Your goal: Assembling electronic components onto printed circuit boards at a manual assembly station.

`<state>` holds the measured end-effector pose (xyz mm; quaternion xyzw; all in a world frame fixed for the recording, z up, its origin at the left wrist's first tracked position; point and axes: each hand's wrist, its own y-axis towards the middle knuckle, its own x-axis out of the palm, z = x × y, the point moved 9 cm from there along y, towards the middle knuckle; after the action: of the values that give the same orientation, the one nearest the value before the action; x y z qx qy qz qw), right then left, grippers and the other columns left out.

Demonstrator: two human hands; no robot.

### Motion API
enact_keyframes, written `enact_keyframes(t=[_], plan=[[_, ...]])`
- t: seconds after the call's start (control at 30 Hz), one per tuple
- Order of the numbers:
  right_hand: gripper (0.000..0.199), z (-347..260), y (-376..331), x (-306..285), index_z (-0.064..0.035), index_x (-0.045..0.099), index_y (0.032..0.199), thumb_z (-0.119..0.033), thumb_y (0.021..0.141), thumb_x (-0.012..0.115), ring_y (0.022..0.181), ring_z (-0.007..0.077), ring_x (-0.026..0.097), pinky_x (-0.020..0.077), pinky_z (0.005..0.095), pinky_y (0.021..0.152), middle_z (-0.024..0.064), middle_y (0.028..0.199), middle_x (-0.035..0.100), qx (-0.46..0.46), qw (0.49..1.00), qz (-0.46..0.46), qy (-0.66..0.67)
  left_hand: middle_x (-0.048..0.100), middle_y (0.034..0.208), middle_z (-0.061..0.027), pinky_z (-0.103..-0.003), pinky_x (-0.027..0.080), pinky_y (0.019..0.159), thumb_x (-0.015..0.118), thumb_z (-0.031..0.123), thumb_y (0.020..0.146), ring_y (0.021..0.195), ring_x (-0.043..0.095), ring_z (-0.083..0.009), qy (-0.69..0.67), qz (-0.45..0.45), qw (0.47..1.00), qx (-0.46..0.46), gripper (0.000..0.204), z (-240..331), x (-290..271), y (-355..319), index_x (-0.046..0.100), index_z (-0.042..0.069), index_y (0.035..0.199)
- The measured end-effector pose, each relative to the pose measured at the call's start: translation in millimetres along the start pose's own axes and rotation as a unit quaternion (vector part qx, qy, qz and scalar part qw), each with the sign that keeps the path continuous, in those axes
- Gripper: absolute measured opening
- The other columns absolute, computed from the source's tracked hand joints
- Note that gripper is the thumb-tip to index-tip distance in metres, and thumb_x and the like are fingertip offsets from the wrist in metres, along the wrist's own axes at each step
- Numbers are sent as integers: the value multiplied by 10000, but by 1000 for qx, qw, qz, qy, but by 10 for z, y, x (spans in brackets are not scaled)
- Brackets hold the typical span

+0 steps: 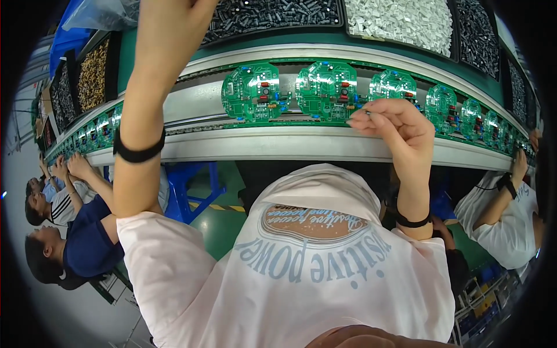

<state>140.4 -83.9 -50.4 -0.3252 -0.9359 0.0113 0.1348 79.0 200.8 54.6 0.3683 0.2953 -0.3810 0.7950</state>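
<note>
My right hand (401,126) hovers over the near rail of the line, its thumb and fingertips pinched together. Whatever is between them is too small to make out. Just past those fingertips lie a green circuit board (326,90) and, partly covered by the hand, another green circuit board (393,84). Both carry red, blue and other small parts. My left hand (174,13) reaches up to the top edge beside a tray of black cylindrical components (267,17); its fingers are cut off by the picture's edge. A third circuit board (250,91) sits between the two arms.
Behind the line stand a tray of white parts (400,23), a tray of dark parts (477,35) and a bin of tan parts (94,74). A metal rail (278,145) runs along the near side. Co-workers sit left (87,249) and right (499,220).
</note>
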Motion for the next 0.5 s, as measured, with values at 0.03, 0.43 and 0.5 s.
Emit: enact_keyframes(t=[0.03, 0.43, 0.5], plan=[[168, -46, -8, -7, 49, 650, 1156, 30, 1002, 585, 940, 252, 754, 607, 318, 824, 178, 1056, 740, -18, 999, 12, -35, 711, 890, -173, -446, 558, 764, 715, 121, 851, 835, 690, -379, -146, 12, 988, -44, 157, 83, -22, -87, 751, 25, 969], [160, -332, 71, 300, -14, 728, 966, 57, 823, 741, 888, 215, 672, 527, 291, 761, 81, 1038, 690, -182, 884, -61, -427, 713, 917, -96, -234, 569, 697, 656, -51, 962, 769, 696, -129, -291, -11, 930, -224, 162, 123, 84, -1591, 679, -71, 1121], [172, -282, 83, 354, -34, 742, 948, 45, 796, 762, 872, 208, 644, 507, 302, 744, 63, 1024, 669, -203, 862, -75, -459, 716, 910, -104, -236, 573, 687, 659, -51, 962, 757, 698, -135, -318, -11, 914, -253, 161, 74, 178, -1719, 673, -83, 1119]])
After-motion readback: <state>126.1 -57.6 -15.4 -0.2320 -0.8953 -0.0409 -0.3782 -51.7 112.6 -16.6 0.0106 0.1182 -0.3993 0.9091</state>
